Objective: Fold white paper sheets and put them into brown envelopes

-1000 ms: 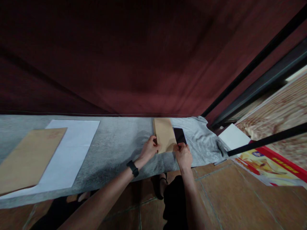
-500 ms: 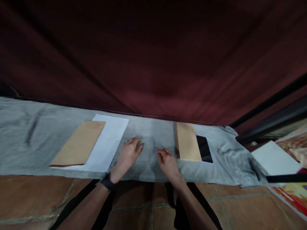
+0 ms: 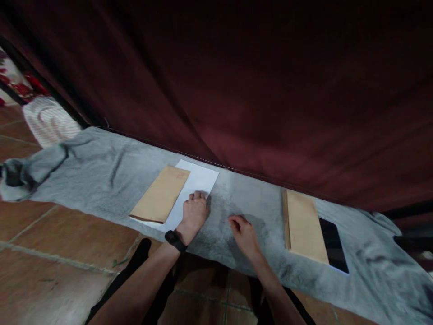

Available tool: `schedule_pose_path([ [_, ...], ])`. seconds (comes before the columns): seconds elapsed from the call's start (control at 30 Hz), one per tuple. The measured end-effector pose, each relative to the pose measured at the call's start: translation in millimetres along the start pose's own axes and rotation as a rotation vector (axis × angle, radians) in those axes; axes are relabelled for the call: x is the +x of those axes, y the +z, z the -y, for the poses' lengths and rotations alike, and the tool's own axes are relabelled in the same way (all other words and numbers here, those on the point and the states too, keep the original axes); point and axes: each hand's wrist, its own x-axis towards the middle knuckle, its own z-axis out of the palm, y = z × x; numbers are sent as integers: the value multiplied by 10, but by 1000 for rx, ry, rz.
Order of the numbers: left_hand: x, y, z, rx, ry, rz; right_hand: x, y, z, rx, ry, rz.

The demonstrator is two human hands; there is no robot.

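Note:
My left hand [image 3: 195,211], with a black band on its wrist, rests over the right edge of a white paper sheet [image 3: 199,180]. Its fingers curl under, and the back of the hand hides whatever may be in them. On that sheet lies a brown paper envelope [image 3: 161,194] with a small reddish mark at its top. My right hand [image 3: 244,232] hovers above or rests on the grey cloth [image 3: 233,189], fingers curled in and nothing visible in them. Farther right is a thick stack of brown envelopes [image 3: 306,225], apart from both hands.
Beside the stack, partly under it, lies a dark-screened phone or tablet [image 3: 334,243]. A dark red curtain [image 3: 237,104] hangs along the cloth's far edge. Brown floor tiles [image 3: 67,253] show in front. Striped fabric [image 3: 50,119] is at the far left.
The view has swung left, so things appear farther right. My left hand has gone from spread fingers beside the white sheet to curled fingers over its edge. The right hand stays curled.

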Motion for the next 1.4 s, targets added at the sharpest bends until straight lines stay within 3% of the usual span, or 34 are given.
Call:
schedule_pose_path([
  [0.3,44,-244,-14,-96,-49,-11,34,14,-89,279,141,-18],
  [0.5,-280,-266,-536,-295,228,50,119,-48,-86,776,344,-107],
  [0.6,-392,-227,-707,-458,373,90,143,-102,-108,853,400,-161],
  [0.7,-286,-188,-567,-579,378,20,157,-176,-149,847,422,-222],
  [0.8,-43,-139,-219,-446,210,-140,189,-321,-216,863,440,-256],
  [0.87,102,-101,-11,-387,65,-90,221,-450,-284,844,432,-303],
  [0.93,182,-64,99,-417,-7,36,260,-568,-366,745,432,-287],
  [1.03,190,-20,78,-448,17,123,323,-668,-485,523,368,-291],
  [1.1,166,-7,4,-448,31,143,365,-685,-544,456,350,-294],
  [1.23,140,-9,-91,-516,56,296,413,-686,-614,332,346,-310],
  [1.4,51,12,-72,-539,150,305,351,-705,-660,165,345,-349],
])
